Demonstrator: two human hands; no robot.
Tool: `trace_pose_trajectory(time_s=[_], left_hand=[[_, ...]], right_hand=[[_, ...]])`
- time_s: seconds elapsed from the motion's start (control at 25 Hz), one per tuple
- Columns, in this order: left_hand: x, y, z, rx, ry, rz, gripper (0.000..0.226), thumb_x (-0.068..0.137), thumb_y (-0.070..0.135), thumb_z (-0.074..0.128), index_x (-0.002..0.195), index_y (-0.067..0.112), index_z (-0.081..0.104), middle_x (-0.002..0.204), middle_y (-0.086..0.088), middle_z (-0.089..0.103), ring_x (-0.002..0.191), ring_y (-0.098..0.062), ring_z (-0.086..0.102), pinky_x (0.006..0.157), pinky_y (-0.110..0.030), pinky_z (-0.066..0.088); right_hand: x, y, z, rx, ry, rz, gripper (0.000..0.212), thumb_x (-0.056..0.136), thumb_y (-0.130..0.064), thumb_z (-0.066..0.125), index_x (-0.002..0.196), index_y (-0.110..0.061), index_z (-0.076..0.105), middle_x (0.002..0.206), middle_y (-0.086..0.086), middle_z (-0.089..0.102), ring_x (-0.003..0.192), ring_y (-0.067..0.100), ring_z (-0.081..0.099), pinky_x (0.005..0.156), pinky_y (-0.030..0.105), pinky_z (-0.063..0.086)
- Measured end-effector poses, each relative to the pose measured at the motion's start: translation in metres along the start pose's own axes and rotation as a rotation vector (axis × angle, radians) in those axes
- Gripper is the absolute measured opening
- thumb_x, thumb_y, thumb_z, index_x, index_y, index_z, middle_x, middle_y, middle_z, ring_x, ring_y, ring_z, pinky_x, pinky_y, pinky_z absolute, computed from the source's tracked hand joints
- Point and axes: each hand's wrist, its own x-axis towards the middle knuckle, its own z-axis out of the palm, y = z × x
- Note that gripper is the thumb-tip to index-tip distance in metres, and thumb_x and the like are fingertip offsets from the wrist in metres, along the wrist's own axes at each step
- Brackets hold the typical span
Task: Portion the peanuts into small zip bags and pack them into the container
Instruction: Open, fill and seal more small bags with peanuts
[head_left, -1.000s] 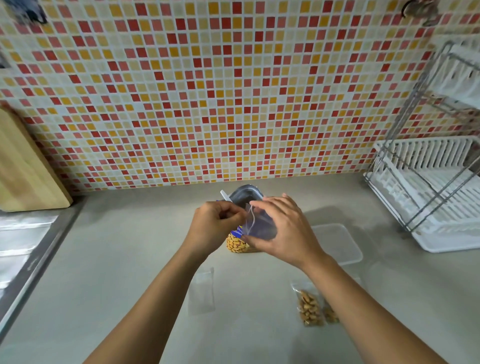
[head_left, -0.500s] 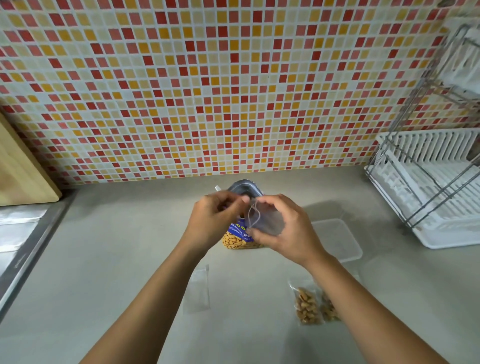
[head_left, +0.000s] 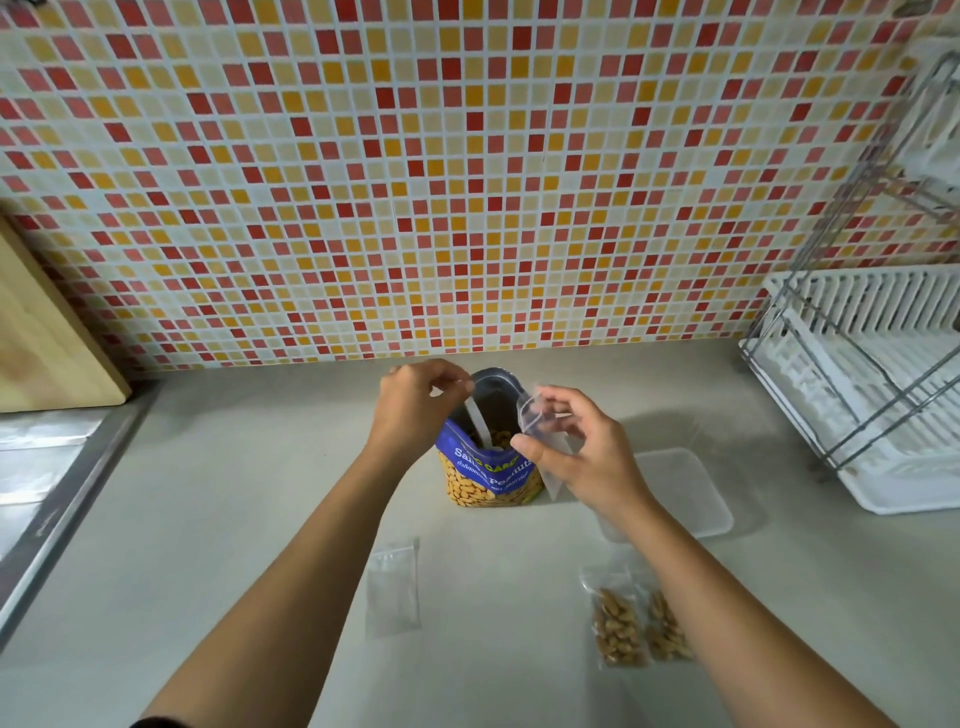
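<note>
- Peanut bag (head_left: 488, 467) is standing upright, mouth open.
- Left hand (head_left: 415, 410) is pinching the spoon (head_left: 479, 423), its handle sloping down into that mouth.
- Right hand (head_left: 582, 452) is pinching a zip bag (head_left: 531, 418), which is hanging upright at the mouth's 3 o'clock.
- Container (head_left: 691, 493) is lying further toward 3 o'clock.

Counter (head_left: 260, 493) holds peanut pouch (head_left: 488, 480), empty bag (head_left: 393, 592), two filled bags (head_left: 618, 629), container (head_left: 722, 519).

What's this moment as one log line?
left hand: pinches spoon in peanut bag | right hand: holds empty zip bag | filled bags: two
</note>
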Motion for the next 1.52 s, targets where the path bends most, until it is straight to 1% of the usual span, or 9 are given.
trace_pose_trajectory(time_s=[0.08,0.2,0.32,0.52,0.64,0.76,0.88,1.28,1.52], left_hand=[[0.001,0.000,0.006,0.117,-0.104,0.024,0.018,0.086,0.040,0.061,0.090,0.024,0.068,0.077,0.011,0.064,0.088,-0.019,0.058,0.076,-0.038,0.051],[0.000,-0.001,0.003,0.112,-0.166,-0.003,0.020,0.085,0.048,0.057,0.081,0.029,0.062,0.071,0.016,0.058,0.095,-0.026,0.057,0.082,-0.050,0.049],[0.002,-0.003,-0.007,0.253,0.017,-0.009,0.023,0.090,0.043,0.053,0.098,0.027,0.067,0.092,0.008,0.064,0.117,-0.022,0.043,0.092,-0.046,0.036],[-0.006,0.003,0.013,0.344,-0.234,-0.083,0.019,0.091,0.028,0.052,0.099,0.023,0.069,0.128,0.000,0.059,0.139,-0.016,0.027,0.106,-0.057,0.025],[-0.001,0.003,0.022,0.226,-0.210,-0.176,0.015,0.088,0.022,0.054,0.089,0.027,0.068,0.132,-0.006,0.055,0.128,-0.026,0.043,0.101,-0.056,0.035],[0.002,0.003,0.013,-0.104,-0.113,-0.265,0.017,0.089,0.016,0.053,0.085,0.018,0.069,0.102,-0.008,0.065,0.088,-0.021,0.057,0.079,-0.038,0.052],[-0.002,0.005,0.003,-0.285,-0.095,-0.327,0.018,0.090,0.011,0.052,0.093,0.006,0.069,0.095,-0.007,0.064,0.076,-0.011,0.055,0.061,-0.022,0.045],[-0.001,-0.001,-0.014,-0.522,0.001,-0.483,0.025,0.095,0.022,0.050,0.106,0.003,0.063,0.097,-0.003,0.059,0.100,-0.017,0.049,0.077,-0.031,0.036],[-0.001,-0.013,-0.035,-0.597,0.039,-0.541,0.022,0.095,0.023,0.051,0.096,0.006,0.064,0.111,-0.008,0.061,0.106,-0.018,0.045,0.086,-0.038,0.031]], right_hand=[[-0.001,0.003,0.003,0.008,-0.013,0.032,0.049,0.069,-0.036,0.079,0.112,-0.035,0.054,0.108,-0.014,0.063,0.096,0.007,0.061,0.080,0.021,0.053],[-0.002,0.008,0.003,0.016,-0.010,0.055,0.050,0.069,-0.037,0.078,0.113,-0.034,0.055,0.110,-0.015,0.063,0.098,0.006,0.061,0.080,0.022,0.053],[0.000,0.009,0.001,0.004,-0.026,0.065,0.051,0.071,-0.037,0.077,0.116,-0.031,0.055,0.111,-0.018,0.062,0.100,0.003,0.060,0.079,0.022,0.054],[-0.001,0.005,0.003,0.010,-0.027,0.061,0.046,0.071,-0.033,0.078,0.111,-0.035,0.055,0.106,-0.021,0.064,0.093,-0.004,0.060,0.077,0.013,0.050],[-0.002,0.002,0.002,0.001,-0.027,0.063,0.047,0.071,-0.034,0.078,0.113,-0.034,0.056,0.108,-0.021,0.063,0.093,-0.006,0.059,0.076,0.010,0.049],[-0.001,0.002,0.001,-0.004,-0.025,0.059,0.046,0.071,-0.035,0.078,0.112,-0.036,0.056,0.108,-0.019,0.064,0.094,-0.005,0.060,0.079,0.014,0.050],[-0.002,0.004,-0.002,-0.015,-0.030,0.060,0.044,0.071,-0.037,0.078,0.108,-0.041,0.055,0.109,-0.018,0.065,0.095,-0.003,0.060,0.080,0.017,0.051],[0.001,0.001,-0.006,-0.037,0.112,0.029,0.049,0.071,-0.036,0.078,0.114,-0.033,0.055,0.103,-0.018,0.062,0.091,0.001,0.060,0.075,0.017,0.052],[0.012,0.005,-0.006,-0.325,0.080,-0.048,0.059,0.065,-0.044,0.080,0.117,-0.026,0.058,0.106,-0.014,0.061,0.088,0.007,0.057,0.075,0.023,0.050]])
